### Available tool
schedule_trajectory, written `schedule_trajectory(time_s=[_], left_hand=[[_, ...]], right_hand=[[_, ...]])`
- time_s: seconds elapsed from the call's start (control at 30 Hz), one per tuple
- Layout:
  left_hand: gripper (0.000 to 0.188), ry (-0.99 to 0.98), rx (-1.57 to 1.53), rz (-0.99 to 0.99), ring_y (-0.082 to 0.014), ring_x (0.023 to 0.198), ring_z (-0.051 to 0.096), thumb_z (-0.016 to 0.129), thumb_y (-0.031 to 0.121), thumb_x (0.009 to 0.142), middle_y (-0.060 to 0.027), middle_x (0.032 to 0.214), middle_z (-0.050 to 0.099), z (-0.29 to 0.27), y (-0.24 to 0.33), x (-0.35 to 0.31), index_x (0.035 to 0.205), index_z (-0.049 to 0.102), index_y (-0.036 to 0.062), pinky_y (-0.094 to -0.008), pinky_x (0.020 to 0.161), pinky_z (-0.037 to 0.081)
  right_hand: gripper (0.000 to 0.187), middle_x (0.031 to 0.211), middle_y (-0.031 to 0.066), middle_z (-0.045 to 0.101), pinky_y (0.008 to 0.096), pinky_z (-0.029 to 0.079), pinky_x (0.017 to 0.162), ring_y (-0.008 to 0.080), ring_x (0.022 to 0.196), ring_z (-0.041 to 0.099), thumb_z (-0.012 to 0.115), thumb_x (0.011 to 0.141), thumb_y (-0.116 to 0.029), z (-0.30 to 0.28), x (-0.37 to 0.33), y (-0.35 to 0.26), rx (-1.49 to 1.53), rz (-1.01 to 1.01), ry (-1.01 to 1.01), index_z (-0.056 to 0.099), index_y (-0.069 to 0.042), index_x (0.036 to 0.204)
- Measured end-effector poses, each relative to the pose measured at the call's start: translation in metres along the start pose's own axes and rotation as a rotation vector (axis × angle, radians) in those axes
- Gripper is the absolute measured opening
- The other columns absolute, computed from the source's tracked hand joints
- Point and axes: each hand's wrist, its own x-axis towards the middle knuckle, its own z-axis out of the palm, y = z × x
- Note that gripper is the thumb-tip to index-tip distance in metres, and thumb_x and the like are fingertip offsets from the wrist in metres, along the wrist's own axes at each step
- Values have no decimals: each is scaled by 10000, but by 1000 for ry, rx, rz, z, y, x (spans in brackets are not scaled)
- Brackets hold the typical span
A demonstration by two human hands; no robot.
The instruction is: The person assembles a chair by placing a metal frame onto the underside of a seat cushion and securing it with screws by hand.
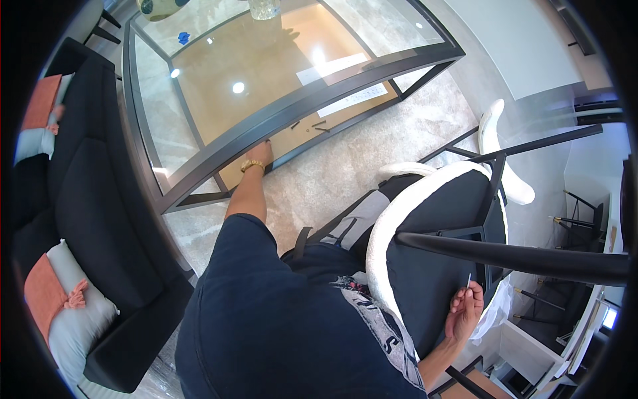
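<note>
My left hand [261,154], with a beaded gold bracelet at the wrist, reaches under the dark frame of a glass-topped table [292,113]. It is over the tan lower shelf [282,147], its fingers mostly hidden by the frame. Several dark screws [320,126] lie on that shelf to its right. My right hand [465,309] is closed with a thin metal rod [469,280] sticking up between thumb and fingers; its kind is unclear. Beside it is an upturned chair [432,266] with a white fluffy rim, a black underside and black legs.
A printed sheet [352,100] lies on the shelf beneath the glass. To the left stands a black sofa [113,219] with grey and coral cushions [86,326]. A black chair leg [518,253] juts out to the right. A curved white piece [492,126] is beyond the chair.
</note>
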Motion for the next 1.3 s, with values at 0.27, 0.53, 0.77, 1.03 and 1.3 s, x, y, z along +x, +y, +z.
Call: schedule_trajectory(time_s=[0.27, 0.53, 0.77, 1.03, 1.3], left_hand=[[264, 60, -193, 33, -361, 983, 704, 627, 292, 962, -185, 1007, 750, 13, -9, 19, 1085, 736, 85, -449, 894, 530], [286, 111, -123, 36, -382, 1050, 680, 649, 320, 944, -168, 1144, 727, 30, 23, 35, 1167, 731, 162, -482, 942, 521], [256, 61, -33, 110, -382, 1134, 645, 627, 305, 948, -177, 1193, 702, 41, 38, 46, 1138, 726, 166, -492, 966, 505], [232, 139, -67, 90, -382, 1104, 662, 604, 253, 955, -178, 1173, 710, 40, 31, 42, 1104, 712, 112, -486, 944, 515], [232, 119, -77, 125, -386, 1052, 680, 651, 264, 937, -185, 1097, 728, 37, 33, 38, 1101, 718, 113, -479, 919, 523]], right_hand=[[172, 842, 50, 640, 168, 431, 515, 67, 621, 557, 648, 1027, -133, 0, 1, 0, 3, 5, 7, 615, -27, 1158], [169, 859, 52, 643, 165, 445, 517, 68, 632, 562, 625, 1041, -131, -2, 0, 1, -9, 8, 3, 604, -31, 1176], [141, 865, 64, 645, 174, 446, 503, 79, 637, 570, 650, 1022, -124, -1, -1, 2, -5, 6, 50, 618, -31, 1123], [180, 860, 52, 643, 161, 442, 509, 65, 632, 560, 628, 1040, -143, -4, 1, 2, -27, 5, 34, 603, -36, 1183], [187, 861, 51, 640, 155, 444, 508, 63, 635, 563, 635, 1038, -147, -4, 1, 2, -31, 15, 44, 602, -37, 1186]])
